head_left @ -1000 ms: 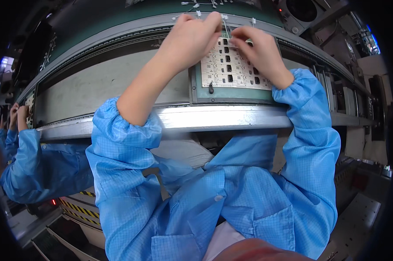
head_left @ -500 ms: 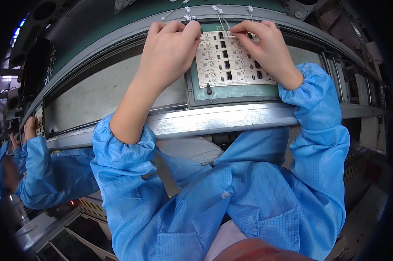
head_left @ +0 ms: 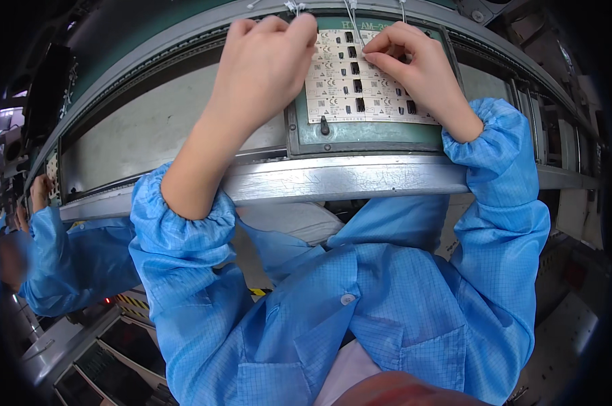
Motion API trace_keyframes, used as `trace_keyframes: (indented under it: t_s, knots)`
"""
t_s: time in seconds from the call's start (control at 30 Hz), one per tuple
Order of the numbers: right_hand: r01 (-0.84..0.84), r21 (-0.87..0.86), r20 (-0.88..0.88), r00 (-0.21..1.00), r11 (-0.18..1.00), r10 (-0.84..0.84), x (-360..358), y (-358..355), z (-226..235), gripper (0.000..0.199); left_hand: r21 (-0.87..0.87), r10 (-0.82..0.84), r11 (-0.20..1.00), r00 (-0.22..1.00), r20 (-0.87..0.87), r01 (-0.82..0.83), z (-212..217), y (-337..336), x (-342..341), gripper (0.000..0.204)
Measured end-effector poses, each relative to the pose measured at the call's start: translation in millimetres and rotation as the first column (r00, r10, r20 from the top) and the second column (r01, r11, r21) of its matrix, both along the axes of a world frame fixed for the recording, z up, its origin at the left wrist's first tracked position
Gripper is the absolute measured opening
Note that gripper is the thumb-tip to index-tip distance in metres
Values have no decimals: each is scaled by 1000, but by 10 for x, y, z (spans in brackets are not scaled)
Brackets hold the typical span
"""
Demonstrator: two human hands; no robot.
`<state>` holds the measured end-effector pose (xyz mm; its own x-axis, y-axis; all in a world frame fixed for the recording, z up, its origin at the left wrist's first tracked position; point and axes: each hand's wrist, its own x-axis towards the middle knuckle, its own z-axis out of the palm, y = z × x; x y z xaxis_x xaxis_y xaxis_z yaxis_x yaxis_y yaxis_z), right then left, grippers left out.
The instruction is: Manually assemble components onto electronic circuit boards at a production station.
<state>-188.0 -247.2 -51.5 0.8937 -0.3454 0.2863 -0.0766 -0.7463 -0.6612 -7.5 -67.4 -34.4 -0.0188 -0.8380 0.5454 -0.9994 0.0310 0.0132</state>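
A panel of white circuit boards (head_left: 333,110) with rows of black components lies on a green fixture plate (head_left: 387,137). My left hand (head_left: 268,64) is closed above the panel's far left corner, fingers curled; whatever they hold is hidden. Over the panel's far middle, my right hand (head_left: 417,68) pinches with thumb and forefinger at the lower end of a thin pale wire (head_left: 357,28). That wire runs up toward a white connector (head_left: 352,5) at the far rail. A black pin (head_left: 325,126) stands at the panel's near left edge.
A metal rail (head_left: 346,177) runs across in front of me, at the near side of the conveyor. More white connectors (head_left: 295,7) lie along the far rail. At the far left, another person's hand (head_left: 40,189) works at a similar board panel.
The view has shifted, and the panel sits higher in it. My right hand's pinch has moved nearer to me over the panel. The left hand stays closed by the far left corner.
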Motion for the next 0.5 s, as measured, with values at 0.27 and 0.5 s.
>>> trace_keyframes:
  t_s: [0.27, 0.5]
  knots:
    - [-61, 44, -46, 997, 997, 63, 84, -126, -81, 10, 71, 92, 995, 864, -496, -65, 134, 16, -111, 8]
    - [-98, 59, -32, 994, 993, 100, 45, -192, -36, 11, 8, 15, 1000, 883, -468, -13, 108, 17, -78, 7]
